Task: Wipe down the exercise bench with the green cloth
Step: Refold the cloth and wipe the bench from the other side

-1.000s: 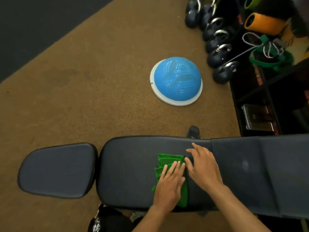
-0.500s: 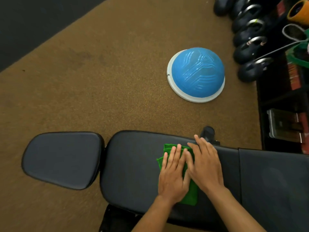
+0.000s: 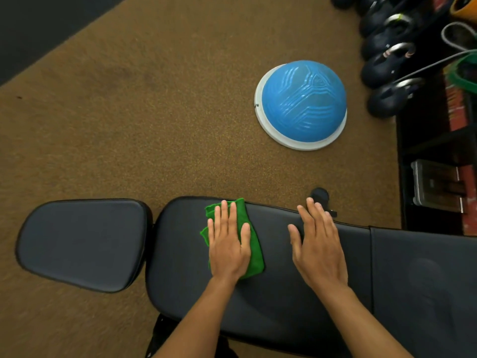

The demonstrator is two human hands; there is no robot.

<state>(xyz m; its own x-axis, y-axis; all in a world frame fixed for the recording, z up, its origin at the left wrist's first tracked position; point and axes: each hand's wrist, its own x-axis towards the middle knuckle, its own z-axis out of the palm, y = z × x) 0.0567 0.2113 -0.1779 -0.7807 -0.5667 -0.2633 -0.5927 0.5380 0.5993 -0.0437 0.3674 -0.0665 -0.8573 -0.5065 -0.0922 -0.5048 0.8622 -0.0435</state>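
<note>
While the left hand (image 3: 228, 250) presses flat on the green cloth (image 3: 255, 251), fingers (image 3: 225, 215) straight and nearly together, the cloth lies on the bench (image 3: 180, 254) middle pad, reaching its far edge. Right hand (image 3: 320, 249) is flat over bare pad, apart from the cloth, fingers straight, slightly spread, gripping nothing. Blue dome (image 3: 303, 102) on floor beyond.

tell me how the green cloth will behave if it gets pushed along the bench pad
Probably floppy: the green cloth lies in soft folded layers with uneven edges, so it may bunch rather than slide as one piece. Likely light, as it sits nearly flat under the left hand. The bench pad looks smooth, so it should glide easily.
</note>
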